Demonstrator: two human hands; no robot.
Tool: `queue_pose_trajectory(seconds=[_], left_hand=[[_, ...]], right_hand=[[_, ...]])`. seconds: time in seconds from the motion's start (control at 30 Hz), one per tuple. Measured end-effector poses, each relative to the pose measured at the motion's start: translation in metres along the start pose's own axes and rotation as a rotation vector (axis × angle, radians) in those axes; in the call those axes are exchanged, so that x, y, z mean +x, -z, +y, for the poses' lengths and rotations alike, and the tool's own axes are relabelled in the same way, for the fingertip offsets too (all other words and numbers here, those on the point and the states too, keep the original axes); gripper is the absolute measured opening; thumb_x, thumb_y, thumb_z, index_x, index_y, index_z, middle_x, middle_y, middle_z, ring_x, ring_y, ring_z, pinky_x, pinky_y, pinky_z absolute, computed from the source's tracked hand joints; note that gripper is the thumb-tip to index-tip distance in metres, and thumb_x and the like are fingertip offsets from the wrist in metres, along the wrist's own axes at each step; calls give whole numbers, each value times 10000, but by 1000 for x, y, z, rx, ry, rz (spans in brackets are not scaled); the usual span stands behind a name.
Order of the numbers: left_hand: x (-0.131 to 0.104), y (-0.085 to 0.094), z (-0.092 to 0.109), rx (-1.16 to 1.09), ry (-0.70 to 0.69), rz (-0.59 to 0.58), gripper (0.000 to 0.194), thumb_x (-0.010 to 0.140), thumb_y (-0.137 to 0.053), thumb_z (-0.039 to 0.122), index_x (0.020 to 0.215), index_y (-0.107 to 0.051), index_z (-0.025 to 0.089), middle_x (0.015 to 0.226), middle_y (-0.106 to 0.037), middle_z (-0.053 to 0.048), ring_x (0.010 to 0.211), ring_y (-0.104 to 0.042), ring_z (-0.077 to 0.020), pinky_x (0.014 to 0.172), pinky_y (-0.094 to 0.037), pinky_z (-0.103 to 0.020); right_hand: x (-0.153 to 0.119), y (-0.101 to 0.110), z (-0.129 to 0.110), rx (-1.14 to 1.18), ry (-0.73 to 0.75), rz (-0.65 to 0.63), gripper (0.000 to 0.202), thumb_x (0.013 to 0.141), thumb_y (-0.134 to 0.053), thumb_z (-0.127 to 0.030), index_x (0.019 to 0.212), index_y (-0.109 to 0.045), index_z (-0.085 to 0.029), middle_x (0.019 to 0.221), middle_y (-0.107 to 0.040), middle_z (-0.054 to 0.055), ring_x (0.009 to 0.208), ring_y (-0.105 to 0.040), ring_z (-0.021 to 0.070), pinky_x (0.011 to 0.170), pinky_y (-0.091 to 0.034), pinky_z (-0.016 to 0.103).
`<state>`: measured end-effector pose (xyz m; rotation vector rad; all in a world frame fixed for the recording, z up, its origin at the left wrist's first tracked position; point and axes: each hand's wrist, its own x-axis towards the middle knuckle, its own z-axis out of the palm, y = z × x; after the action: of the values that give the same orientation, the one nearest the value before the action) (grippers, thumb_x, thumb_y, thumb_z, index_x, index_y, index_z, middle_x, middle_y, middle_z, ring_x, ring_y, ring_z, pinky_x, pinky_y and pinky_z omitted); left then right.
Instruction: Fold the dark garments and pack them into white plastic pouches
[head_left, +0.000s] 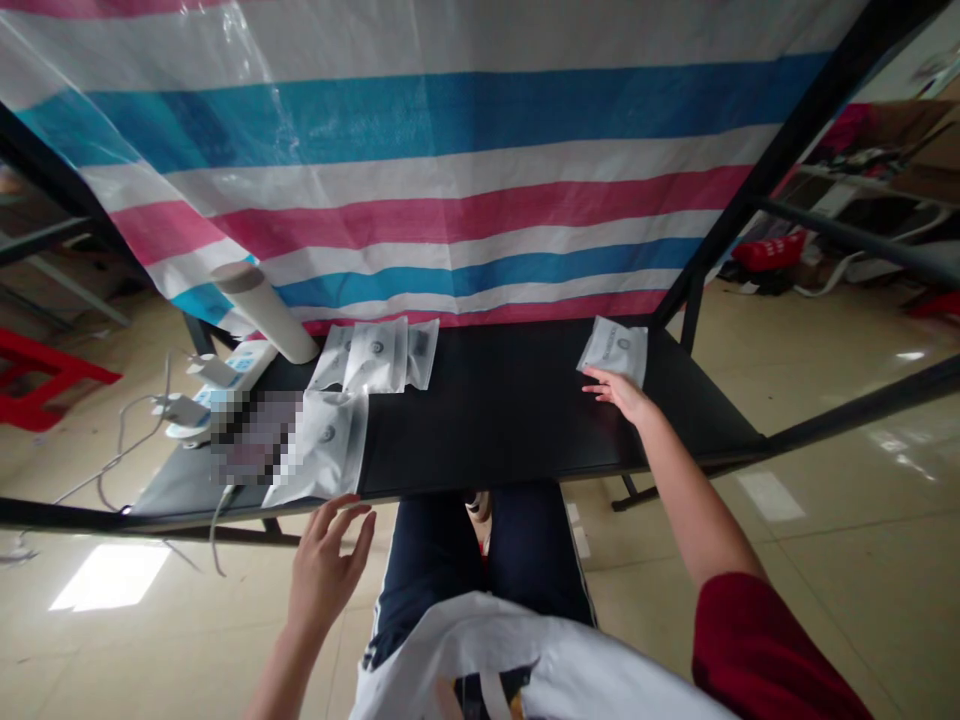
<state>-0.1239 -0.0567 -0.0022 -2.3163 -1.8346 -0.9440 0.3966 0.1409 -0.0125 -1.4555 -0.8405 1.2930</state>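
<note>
At the right end of the black table lies a white plastic packet (621, 345) with a small round print. My right hand (616, 390) is at its near edge with fingers stretched out and apart; whether they touch the packet I cannot tell. My left hand (330, 555) hovers at the table's front edge, empty, its fingers spread and slightly curved. Just beyond it lie overlapping white packets (324, 440). Farther back is a group of similar white packets (377, 355), partly stacked over one another.
A white cylindrical bottle (266, 312) stands at the back left of the black table (487, 420). Beside it, a power strip (251, 360) holds plugs and cables. A blurred-out flat object (257, 437) lies nearby. Striped plastic sheeting (465, 210) hangs behind; black frame bars (720, 235) flank the table.
</note>
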Motion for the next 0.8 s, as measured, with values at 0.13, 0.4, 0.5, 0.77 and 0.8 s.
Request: queue_pose_trajectory(seconds=[0.13, 0.4, 0.5, 0.77, 0.8], left_hand=[[3, -9, 20, -78, -24, -14, 141, 924, -544, 309, 987, -638, 225, 1086, -622, -72, 1005, -613, -243, 865, -510, -386], [-1, -27, 57, -200, -54, -182, 211, 940, -510, 341, 1084, -611, 225, 1168, -600, -89, 1084, -617, -238, 920, -528, -391], [-8, -34, 61, -223, -34, -288, 277, 951, -483, 369, 1174, -566, 228, 1277, -565, -104, 1131, -616, -244, 947, -530, -406], [-32, -47, 58, -230, 66, -367, 449, 949, -475, 395, 1359, -394, 230, 1408, -475, -123, 1239, -565, -270, 1007, -505, -440], [-36, -48, 58, -238, 70, -366, 450, 949, -475, 391, 1363, -386, 236, 1400, -479, -119, 1242, -563, -268, 1013, -500, -440]], right_hand=[[-79, -61, 23, -86, 4, -314, 320, 846, -557, -284, 1117, -718, -231, 1358, -602, 101, 840, -726, 167, 516, -486, 169], [-198, -170, 75, 105, -66, -609, 537, 794, -612, -345, 1328, -586, -297, 1433, -534, 93, 1014, -683, 217, 663, -532, 258], [-222, -189, 86, 101, -37, -666, 613, 737, -694, -328, 1338, -571, -326, 1437, -533, 68, 1120, -631, 230, 758, -528, 292], [-276, -163, 136, 41, -175, -600, 460, 742, -706, -496, 1091, -722, -196, 1136, -704, 124, 964, -683, 255, 798, -509, 371], [-277, -155, 143, 16, -183, -538, 456, 735, -709, -510, 1057, -729, -188, 1101, -713, 127, 935, -686, 253, 786, -509, 369]])
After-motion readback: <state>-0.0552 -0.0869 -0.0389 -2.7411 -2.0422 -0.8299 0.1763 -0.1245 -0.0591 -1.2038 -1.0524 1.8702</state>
